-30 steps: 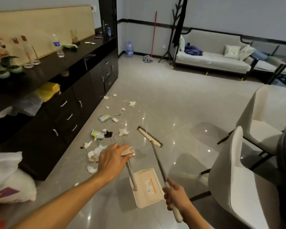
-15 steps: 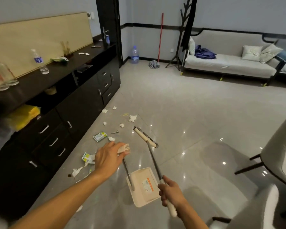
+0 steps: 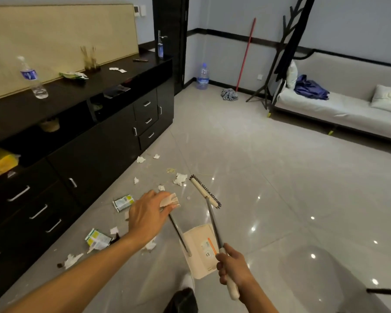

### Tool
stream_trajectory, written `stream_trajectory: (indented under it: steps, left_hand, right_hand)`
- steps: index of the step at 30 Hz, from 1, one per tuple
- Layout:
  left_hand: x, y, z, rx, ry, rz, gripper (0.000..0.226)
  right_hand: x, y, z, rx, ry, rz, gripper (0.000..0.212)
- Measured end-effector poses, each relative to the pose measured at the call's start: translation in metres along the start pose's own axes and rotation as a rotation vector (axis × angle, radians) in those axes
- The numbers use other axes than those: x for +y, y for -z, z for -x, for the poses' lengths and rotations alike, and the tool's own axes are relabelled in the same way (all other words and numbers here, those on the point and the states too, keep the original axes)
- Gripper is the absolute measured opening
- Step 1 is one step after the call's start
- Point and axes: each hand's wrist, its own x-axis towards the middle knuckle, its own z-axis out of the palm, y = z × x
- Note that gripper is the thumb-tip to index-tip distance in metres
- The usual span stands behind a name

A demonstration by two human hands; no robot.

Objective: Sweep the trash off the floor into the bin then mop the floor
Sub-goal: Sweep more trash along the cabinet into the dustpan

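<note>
Gripping the flared top of the long-handled cream plastic dustpan, your left hand has its fingers curled round it. The pan sits below and to the right of that grip, low over the glossy grey tiled floor; whether it touches, you cannot tell. Your right hand is wrapped round the pale end of the thin metal-shafted broom, whose dark-bristled head lies ahead of that grip. Crumpled white paper scraps lie just beyond your left hand, and printed green-and-white packets lie to its left, beside the black drawer cabinet. The red-handled string mop leans on the far wall, well apart from both grips.
</note>
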Motion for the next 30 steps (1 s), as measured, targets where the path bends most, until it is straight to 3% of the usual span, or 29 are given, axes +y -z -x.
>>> stream_trajectory:
  steps: [9,17,23,30]
  left_hand:
    - [0.021,-0.073,-0.217,-0.046,0.020,0.042,0.034]
    - [0.039,-0.142,-0.349,-0.103,0.063,0.013,0.039]
    - [0.049,-0.204,-0.452,-0.068,0.123,-0.077,0.035]
    - [0.074,-0.244,-0.557,-0.015,0.248,-0.148,0.033]
  right_hand:
    - [-0.174,0.038,-0.148,0.008,-0.006,0.078,0.063]
    - [-0.262,0.070,-0.262,-0.007,-0.039,0.133,0.065]
    - [-0.344,0.110,-0.376,-0.093,-0.043,0.159,0.059]
    - [-0.455,0.163,-0.469,-0.234,-0.061,0.268,0.070]
